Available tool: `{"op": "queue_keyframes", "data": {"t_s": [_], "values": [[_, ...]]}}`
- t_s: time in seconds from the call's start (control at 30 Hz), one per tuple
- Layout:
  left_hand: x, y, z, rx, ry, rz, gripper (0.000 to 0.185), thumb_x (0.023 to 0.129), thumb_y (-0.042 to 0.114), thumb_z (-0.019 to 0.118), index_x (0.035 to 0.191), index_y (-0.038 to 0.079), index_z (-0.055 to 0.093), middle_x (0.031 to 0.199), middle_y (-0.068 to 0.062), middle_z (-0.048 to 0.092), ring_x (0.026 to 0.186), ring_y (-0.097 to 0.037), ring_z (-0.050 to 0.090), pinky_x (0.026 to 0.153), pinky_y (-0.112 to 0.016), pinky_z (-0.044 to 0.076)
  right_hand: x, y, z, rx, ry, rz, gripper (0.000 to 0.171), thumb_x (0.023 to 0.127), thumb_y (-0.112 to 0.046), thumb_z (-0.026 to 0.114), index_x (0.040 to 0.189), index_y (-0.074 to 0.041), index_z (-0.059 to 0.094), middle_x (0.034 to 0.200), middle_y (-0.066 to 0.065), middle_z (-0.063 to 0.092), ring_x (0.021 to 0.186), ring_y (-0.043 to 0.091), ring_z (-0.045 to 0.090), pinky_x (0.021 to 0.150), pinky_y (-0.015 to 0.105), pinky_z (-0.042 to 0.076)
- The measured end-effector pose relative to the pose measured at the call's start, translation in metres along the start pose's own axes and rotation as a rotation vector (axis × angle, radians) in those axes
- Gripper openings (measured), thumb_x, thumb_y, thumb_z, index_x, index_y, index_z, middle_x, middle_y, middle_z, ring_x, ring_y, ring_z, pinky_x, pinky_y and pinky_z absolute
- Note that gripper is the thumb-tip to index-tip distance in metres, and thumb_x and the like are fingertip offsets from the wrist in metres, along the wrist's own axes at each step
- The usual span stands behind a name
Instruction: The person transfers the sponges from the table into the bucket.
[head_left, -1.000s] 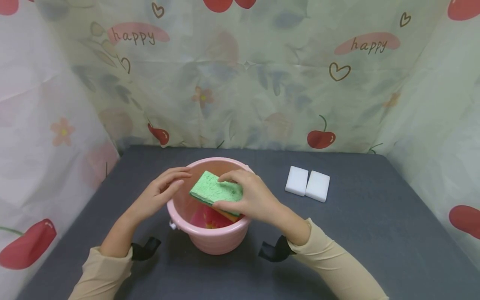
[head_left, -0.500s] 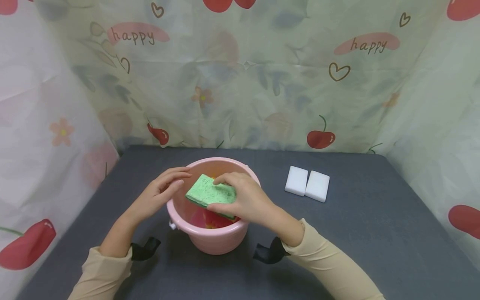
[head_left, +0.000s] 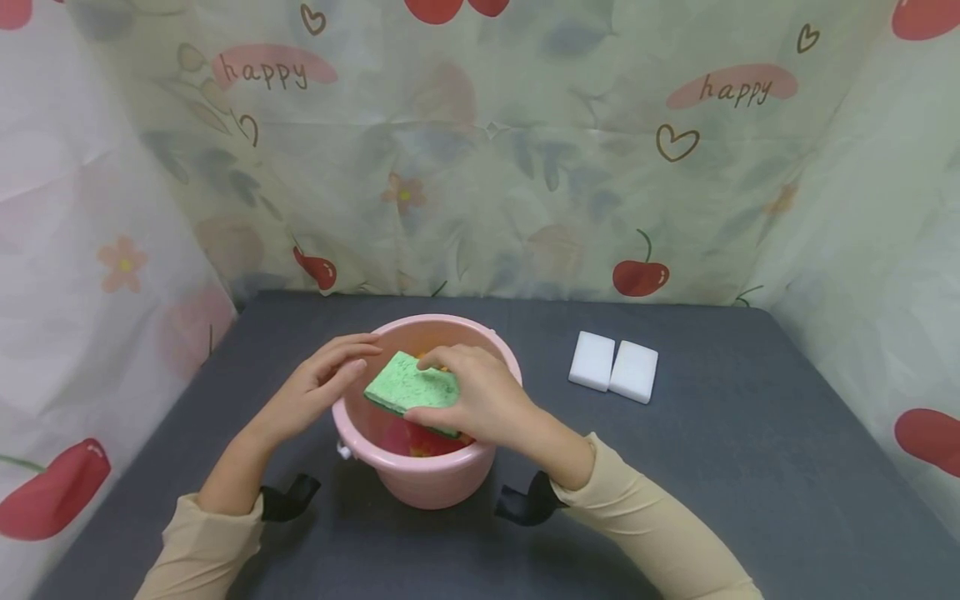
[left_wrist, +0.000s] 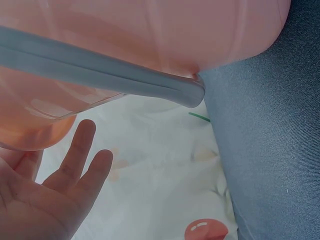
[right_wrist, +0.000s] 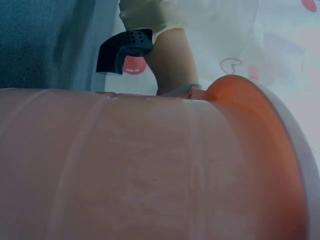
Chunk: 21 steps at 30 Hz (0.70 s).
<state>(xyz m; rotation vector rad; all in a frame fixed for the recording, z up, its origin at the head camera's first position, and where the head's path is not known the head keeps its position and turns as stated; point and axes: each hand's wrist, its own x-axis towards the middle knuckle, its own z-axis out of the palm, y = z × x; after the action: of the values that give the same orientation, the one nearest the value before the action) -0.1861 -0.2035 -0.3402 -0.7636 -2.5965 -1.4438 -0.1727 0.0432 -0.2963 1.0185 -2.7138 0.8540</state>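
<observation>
A pink bucket (head_left: 435, 492) stands upright on the dark table, and its outer wall fills much of both wrist views. Over its mouth my right hand (head_left: 491, 396) pinches a green sponge (head_left: 408, 383) between thumb and fingers, tilted inside the rim. At the bucket's left rim my left hand (head_left: 315, 383) has its fingers extended, the fingertips at the edge; in the left wrist view this hand (left_wrist: 45, 200) shows spread fingers beside the bucket. Red and yellow items (head_left: 423, 440) lie in the bucket, mostly hidden by the sponge and right hand.
Two white rectangular sponge-like blocks (head_left: 592, 361) lie side by side on the dark table (head_left: 750, 450), right of the bucket. Patterned cloth walls (head_left: 491, 183) enclose the back and sides. A grey handle (left_wrist: 100, 70) hangs along the bucket's side.
My right hand has moved left and slightly down with the green sponge, further over the bucket's mouth. The left hand stays at the rim.
</observation>
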Motion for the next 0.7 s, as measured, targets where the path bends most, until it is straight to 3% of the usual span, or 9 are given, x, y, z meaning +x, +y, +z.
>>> {"op": "queue_keyframes", "data": {"t_s": [0.33, 0.7], "values": [[-0.0008, -0.0006, 0.0001, -0.004, -0.001, 0.0, 0.031, 0.098, 0.017, 0.045, 0.127, 0.012, 0.055, 0.142, -0.007, 0.043, 0.133, -0.025, 0.034, 0.095, -0.008, 0.033, 0.0045, -0.0052, 0.0038, -0.001, 0.0, 0.03, 0.048, 0.074, -0.039, 0.077, 0.11, -0.011, 0.064, 0.108, 0.0, 0.067, 0.099, 0.015, 0.061, 0.087, 0.031, 0.047], [-0.0007, -0.0008, 0.0002, 0.002, -0.004, 0.005, 0.03, 0.098, 0.016, 0.044, 0.127, 0.01, 0.055, 0.142, -0.008, 0.042, 0.132, -0.026, 0.036, 0.095, -0.01, 0.034, 0.0088, -0.0103, 0.0077, 0.023, -0.105, 0.062, 0.053, 0.076, -0.047, 0.072, 0.116, -0.014, 0.061, 0.112, -0.002, 0.066, 0.1, 0.013, 0.06, 0.087, 0.031, 0.048]]}}
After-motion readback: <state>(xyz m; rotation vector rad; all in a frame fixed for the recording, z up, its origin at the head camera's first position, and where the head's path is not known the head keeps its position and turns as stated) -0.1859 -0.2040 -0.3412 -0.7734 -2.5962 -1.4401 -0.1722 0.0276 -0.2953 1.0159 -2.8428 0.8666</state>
